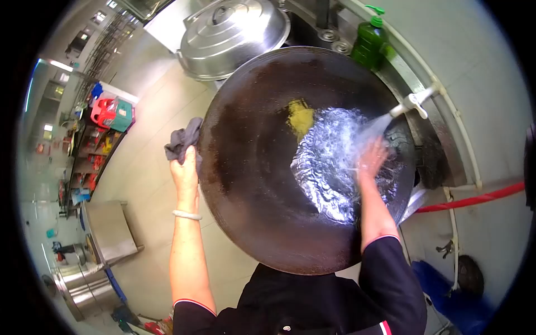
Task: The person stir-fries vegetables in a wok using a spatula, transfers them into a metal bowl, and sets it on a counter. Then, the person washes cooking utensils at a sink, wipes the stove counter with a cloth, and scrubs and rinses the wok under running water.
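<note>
A large dark wok [251, 167] is tilted in front of me, with water [326, 159] pooled and rippling inside it. My left hand [187, 167] is closed on a grey cloth [183, 139] at the wok's left rim. Inside the wok, my right hand [373, 159] is under the stream from a white tap [412, 104]. Splashing water blurs its fingers, and I cannot tell whether they hold anything. A yellow-green patch [301, 117] shows on the wok's surface beside the water; what it is, I cannot make out.
A domed metal lid [234, 36] rests beyond the wok. At the upper right stands a green pump bottle [369, 42]. A red hose [474, 198] and white pipes run along the right wall. Shelves [86, 162] and a steel table [110, 231] are on the left.
</note>
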The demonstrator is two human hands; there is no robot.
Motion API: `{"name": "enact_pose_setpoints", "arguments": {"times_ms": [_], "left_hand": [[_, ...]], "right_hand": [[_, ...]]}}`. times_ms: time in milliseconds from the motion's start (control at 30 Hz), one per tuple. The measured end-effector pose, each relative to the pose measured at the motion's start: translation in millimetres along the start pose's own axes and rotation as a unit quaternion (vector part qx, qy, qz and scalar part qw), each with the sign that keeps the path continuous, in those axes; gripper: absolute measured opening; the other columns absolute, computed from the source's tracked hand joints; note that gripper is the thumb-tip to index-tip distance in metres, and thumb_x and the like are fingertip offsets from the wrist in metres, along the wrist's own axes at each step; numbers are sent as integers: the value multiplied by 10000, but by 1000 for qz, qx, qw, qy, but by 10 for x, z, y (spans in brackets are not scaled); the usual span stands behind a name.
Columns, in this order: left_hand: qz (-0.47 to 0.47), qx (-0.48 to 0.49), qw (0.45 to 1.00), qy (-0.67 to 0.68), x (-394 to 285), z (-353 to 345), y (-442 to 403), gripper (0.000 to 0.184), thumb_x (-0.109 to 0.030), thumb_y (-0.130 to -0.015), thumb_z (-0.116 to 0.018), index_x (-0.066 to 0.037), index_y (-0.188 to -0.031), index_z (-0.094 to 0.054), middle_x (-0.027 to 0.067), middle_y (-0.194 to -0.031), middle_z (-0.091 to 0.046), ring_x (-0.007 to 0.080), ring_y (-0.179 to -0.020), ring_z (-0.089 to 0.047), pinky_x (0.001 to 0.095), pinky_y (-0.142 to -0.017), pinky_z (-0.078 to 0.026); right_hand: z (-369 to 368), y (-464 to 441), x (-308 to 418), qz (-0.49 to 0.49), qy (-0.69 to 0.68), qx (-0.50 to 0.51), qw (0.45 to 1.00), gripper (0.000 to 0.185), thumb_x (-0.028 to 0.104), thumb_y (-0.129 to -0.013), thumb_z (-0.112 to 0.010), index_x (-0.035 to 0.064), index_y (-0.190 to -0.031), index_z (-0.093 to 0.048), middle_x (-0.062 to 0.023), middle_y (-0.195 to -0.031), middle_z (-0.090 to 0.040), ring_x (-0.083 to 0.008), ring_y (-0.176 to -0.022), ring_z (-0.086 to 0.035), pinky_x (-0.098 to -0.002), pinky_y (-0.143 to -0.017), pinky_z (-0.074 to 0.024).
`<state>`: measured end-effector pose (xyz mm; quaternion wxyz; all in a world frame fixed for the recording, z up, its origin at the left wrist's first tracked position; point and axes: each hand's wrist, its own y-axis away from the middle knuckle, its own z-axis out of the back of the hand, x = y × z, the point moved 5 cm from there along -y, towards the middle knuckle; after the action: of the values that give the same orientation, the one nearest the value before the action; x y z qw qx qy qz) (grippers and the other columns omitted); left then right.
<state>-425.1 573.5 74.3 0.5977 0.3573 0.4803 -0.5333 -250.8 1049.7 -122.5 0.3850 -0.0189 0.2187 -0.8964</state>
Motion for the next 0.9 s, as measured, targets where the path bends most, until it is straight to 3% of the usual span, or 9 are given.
{"name": "enact_pose_setpoints", "arguments": {"times_ms": [133,233,367,433,500,567,633,700,900], "left_hand": [[16,7,1000,-20,-3,45,13,415,-168,-929,-636,19,-1281,-522,54,-1187,-591,144,-1029,-560,290,-925,-444],[10,26,1000,-3,38,8,-17,425,-112,-937,-610,-11,-1333,-497,28,-1210,-575,128,-1021,-552,276,-901,-452],[-61,9,998,18,151,39,-99,337,-182,-936,-635,5,-1213,-594,28,-1111,-626,124,-968,-584,286,-899,-454],[-41,10,999,17,115,14,-65,345,-192,-937,-635,12,-1212,-588,38,-1129,-626,134,-984,-589,288,-910,-454],[-11,9,1000,6,77,7,-19,365,-198,-938,-636,15,-1227,-573,53,-1155,-620,147,-1008,-585,296,-924,-449],[-21,10,999,24,34,-21,-6,382,-198,-937,-636,13,-1246,-558,59,-1174,-613,153,-1026,-580,301,-936,-444],[-30,12,999,36,35,-8,1,400,-197,-936,-637,12,-1264,-543,66,-1193,-606,159,-1045,-574,305,-947,-438],[23,19,1000,-6,81,25,-24,439,-190,-937,-633,8,-1309,-509,73,-1230,-590,165,-1075,-563,312,-967,-428],[-2,26,1000,-6,34,-5,-28,409,-220,-929,-646,24,-1250,-574,61,-1163,-621,159,-1020,-585,308,-952,-429]], "right_hand": [[556,-112,1310,-6,-364,99,926,343,235,-901,-526,64,-1199,-520,-133,-1163,-554,-323,-1083,-518,-482,-954,-405],[935,365,2252,206,-410,154,875,301,182,-886,-525,48,-1154,-551,-166,-1205,-563,-395,-1089,-521,-543,-968,-358],[1291,1007,1875,430,-471,151,755,517,237,-926,-543,65,-1398,-423,-151,-1501,-347,-355,-1393,-305,-532,-1111,-278],[1129,994,1320,463,-432,136,762,428,219,-926,-517,77,-1330,-516,-174,-1375,-495,-330,-1274,-463,-503,-1065,-350],[702,710,701,322,-320,320,831,240,133,-844,-544,75,-1042,-667,-159,-1043,-658,-333,-1001,-617,-487,-905,-468],[435,367,-105,149,-311,161,925,95,29,-739,-532,80,-672,-574,-165,-791,-630,-360,-781,-621,-442,-662,-507],[679,-8,-890,5,-324,8,946,178,18,-776,-552,21,-903,-678,-206,-879,-645,-378,-834,-623,-449,-769,-515],[514,-207,-1579,-117,-252,24,960,244,46,-798,-563,7,-1012,-674,-223,-961,-647,-408,-884,-621,-448,-810,-505],[177,-384,-2166,-83,-156,59,982,293,100,-830,-570,-22,-1084,-648,-269,-987,-641,-429,-923,-622,-478,-826,-495]]}}
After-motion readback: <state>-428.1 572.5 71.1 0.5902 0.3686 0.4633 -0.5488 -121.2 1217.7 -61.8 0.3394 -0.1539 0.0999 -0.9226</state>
